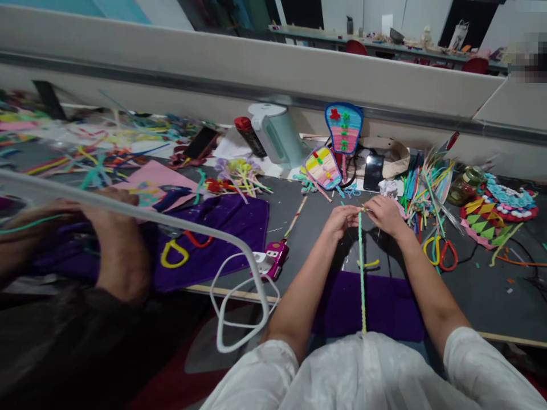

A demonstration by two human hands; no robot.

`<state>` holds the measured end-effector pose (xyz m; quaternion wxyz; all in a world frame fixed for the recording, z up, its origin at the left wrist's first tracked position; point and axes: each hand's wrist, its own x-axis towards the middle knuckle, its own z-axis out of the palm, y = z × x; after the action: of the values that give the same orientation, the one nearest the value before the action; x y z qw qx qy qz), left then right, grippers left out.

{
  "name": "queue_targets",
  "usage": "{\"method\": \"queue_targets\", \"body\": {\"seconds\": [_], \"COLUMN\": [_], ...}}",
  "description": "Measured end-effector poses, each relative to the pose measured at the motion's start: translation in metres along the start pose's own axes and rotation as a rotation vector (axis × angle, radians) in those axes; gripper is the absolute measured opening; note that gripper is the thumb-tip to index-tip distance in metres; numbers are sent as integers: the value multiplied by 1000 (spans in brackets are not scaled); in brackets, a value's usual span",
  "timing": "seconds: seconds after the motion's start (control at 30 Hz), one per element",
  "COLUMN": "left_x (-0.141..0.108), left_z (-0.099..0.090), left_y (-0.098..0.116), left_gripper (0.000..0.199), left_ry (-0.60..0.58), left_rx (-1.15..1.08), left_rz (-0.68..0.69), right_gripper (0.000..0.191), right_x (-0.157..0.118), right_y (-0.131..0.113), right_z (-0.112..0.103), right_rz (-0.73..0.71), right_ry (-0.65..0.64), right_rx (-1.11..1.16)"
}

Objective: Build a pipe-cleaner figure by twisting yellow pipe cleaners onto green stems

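Observation:
A long pale green braided cord (pixel 362 267) runs from my fingers down to my white shirt, its lower end yellowish. My left hand (pixel 342 221) pinches the cord's top end from the left, fingers closed. Just beside it, my right hand (pixel 384 215) is closed at the same end, around something small and yellowish that is hard to make out. Below the hands, a short yellow piece (pixel 370 263) lies on the grey table (pixel 280 199) behind the cord. A purple cloth (pixel 393 304) hangs at the table's front edge under my forearms.
Scissors (pixel 448 255) and a bundle of colourful stems (pixel 427 188) are at the right. Two fan-shaped crafts (pixel 344 128), a kettle (pixel 280 136) and a phone (pixel 373 172) stand or lie behind. At the left are another person's hands (pixel 109 213), a white tube frame (pixel 179 225) and a magenta power strip (pixel 277 256).

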<state>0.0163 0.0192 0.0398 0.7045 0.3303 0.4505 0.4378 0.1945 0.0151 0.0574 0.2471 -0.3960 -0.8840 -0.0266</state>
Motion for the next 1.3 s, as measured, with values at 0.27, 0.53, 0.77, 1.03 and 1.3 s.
{"method": "queue_targets", "body": {"seconds": [0.27,0.53,0.77,1.03,1.3], "left_x": [2,-3,-9,-9,0], "left_z": [-5,-1,5,6,3], "left_y": [-2,-3,-2,-2,-10], "left_gripper": [29,25,24,24,31], "left_ry": [-23,-32,-50,-70,-28], "left_rx": [20,165,231,243,185], "left_rz": [16,171,242,266,208], "right_gripper": [30,15,17,27,35], "right_x": [0,0,5,1,-4], "right_y": [-2,-2,6,10,11], "right_z": [-3,10,12,10,20], "right_rz": [-21,389,763,826,930], "right_ry": [9,69,-98,-205,-118], "right_rx": [-45,495,1140,1354,1478]}}
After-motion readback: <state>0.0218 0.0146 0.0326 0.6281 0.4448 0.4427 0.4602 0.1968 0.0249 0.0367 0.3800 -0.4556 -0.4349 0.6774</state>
